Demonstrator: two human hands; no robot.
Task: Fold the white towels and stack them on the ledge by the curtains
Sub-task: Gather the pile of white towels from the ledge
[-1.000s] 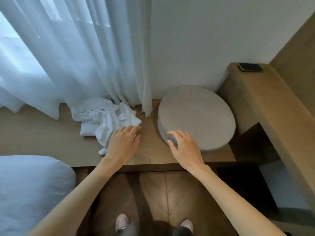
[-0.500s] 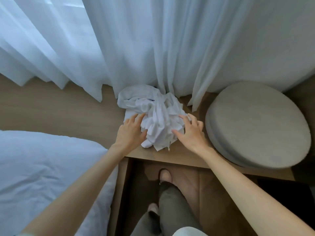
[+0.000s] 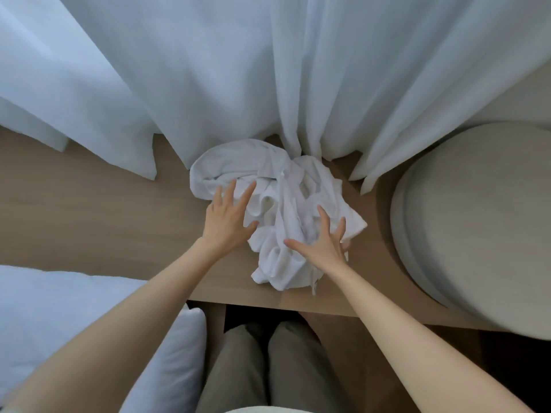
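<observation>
Sheer curtains [image 3: 208, 70] hang behind the ledge [image 3: 89, 219]; a round cushion [image 3: 477, 219] sits at the ledge's right end. The white towels [image 3: 283, 186] lie in a crumpled heap on the ledge, against the curtain hem, left of the cushion; the left hand [image 3: 226, 225] rests on the heap's left side, fingers spread; the right hand [image 3: 323, 247] rests on its right side, fingers also spread.

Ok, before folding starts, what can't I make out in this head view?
Head view only:
1. Number of towels in the white heap: crumpled together, folds hide their edges.
2. Back of the ledge: covered by the curtains.
3. The round cushion: cut off by the right edge.
4. Contact under the left hand and right hand: both spread open over the heap, palms hide it.
</observation>
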